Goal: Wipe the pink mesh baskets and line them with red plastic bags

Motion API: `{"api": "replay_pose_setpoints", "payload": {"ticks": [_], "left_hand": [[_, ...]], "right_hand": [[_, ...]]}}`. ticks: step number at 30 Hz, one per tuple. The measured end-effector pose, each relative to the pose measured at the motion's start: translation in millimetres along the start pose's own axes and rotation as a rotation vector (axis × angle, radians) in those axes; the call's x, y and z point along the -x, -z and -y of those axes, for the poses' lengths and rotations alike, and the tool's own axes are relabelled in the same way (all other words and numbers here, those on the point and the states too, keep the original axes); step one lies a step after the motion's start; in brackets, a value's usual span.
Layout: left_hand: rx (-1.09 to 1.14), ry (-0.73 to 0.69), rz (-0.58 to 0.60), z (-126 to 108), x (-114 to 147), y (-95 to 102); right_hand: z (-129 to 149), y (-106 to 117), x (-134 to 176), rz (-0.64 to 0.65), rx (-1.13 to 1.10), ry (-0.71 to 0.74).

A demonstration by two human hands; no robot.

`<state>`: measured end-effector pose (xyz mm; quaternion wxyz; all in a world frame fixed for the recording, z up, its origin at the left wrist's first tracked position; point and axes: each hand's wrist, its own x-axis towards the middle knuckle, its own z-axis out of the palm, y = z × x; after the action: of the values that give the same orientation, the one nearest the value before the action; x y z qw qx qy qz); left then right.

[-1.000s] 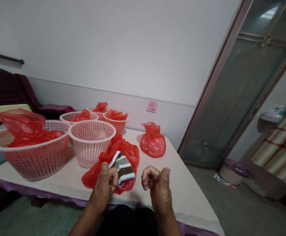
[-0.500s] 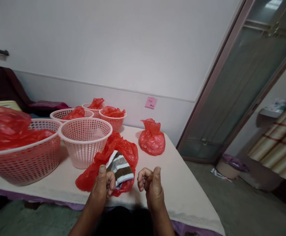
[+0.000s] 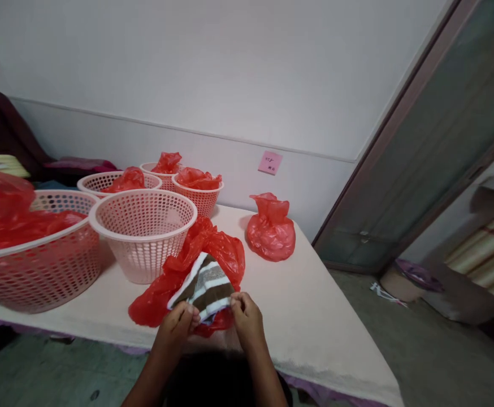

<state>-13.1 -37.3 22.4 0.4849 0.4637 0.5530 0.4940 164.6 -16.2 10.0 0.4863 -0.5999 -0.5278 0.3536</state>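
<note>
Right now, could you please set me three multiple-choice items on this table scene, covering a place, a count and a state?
1. Where is the tied red bag?
A. in a basket
B. on the table alone, right of the baskets
C. on the floor

2. How many pink baskets show?
A. three
B. five
C. seven

3. What do both hands do?
A. grip the striped cloth's near edge
B. hang apart
C. lift a basket

Answers:
1 B, it sits apart on the table.
2 B, five rims are visible.
3 A, left hand and right hand pinch the striped cloth.
</note>
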Motion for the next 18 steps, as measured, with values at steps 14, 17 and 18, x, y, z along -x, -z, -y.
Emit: {"api": "replay_pose_setpoints", "payload": {"ticks": [14,17,18], "left_hand": [[-0.135,0.009,-0.008,35.2,13.2,41.7],[-0.144,0.004,0.004,29.2,19.5,48.0],[-0.15,0.005,0.013,27.2,21.8,49.8]], "right_hand": [[-49.4,-55.8,-22.5,-0.089,0.268,0.039],[-43.9,-60.9,-20.8,-0.118,0.258,0.083],[-40.7,-63.1,-21.1,-0.135,0.251,0.098]]}}
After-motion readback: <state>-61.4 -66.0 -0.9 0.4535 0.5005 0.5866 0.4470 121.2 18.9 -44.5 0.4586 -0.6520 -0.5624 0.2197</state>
